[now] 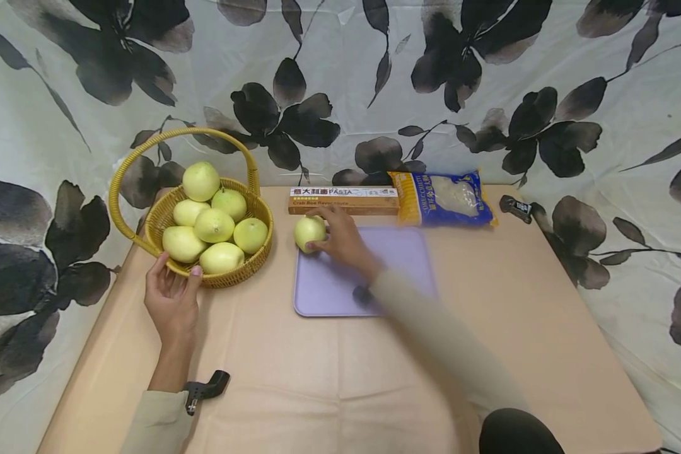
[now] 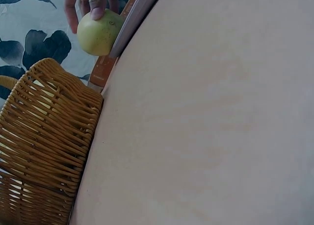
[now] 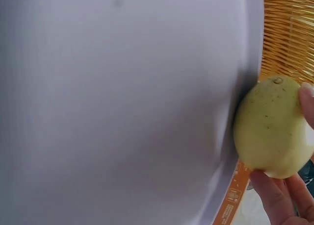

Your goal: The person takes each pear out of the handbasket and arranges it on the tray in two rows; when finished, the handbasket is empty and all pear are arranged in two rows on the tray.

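Observation:
A yellow-green pear [image 1: 309, 233] is gripped by my right hand [image 1: 346, 239], thumb and fingers around its sides. It overlaps the upper left corner of the lilac tray [image 1: 340, 296]. In the right wrist view the speckled pear [image 3: 272, 127] shows against the tray's rim, with fingertips on two sides of it. My left hand [image 1: 173, 309] touches the near side of a yellow wicker basket [image 1: 235, 277], thumb and a finger spread apart at its rim. Several similar pears [image 1: 214, 226] fill the basket. The left wrist view shows the basket's woven wall [image 2: 44, 141], but not the left hand.
Behind the tray lies a long orange pasta box [image 1: 343, 203]. To its right is a blue and yellow pasta bag [image 1: 445, 198], and farther right a small black packet [image 1: 515, 209]. The basket's tall handle [image 1: 184, 132] arches above the fruit. A floral cloth [image 1: 352, 88] hangs behind the table [image 1: 295, 372].

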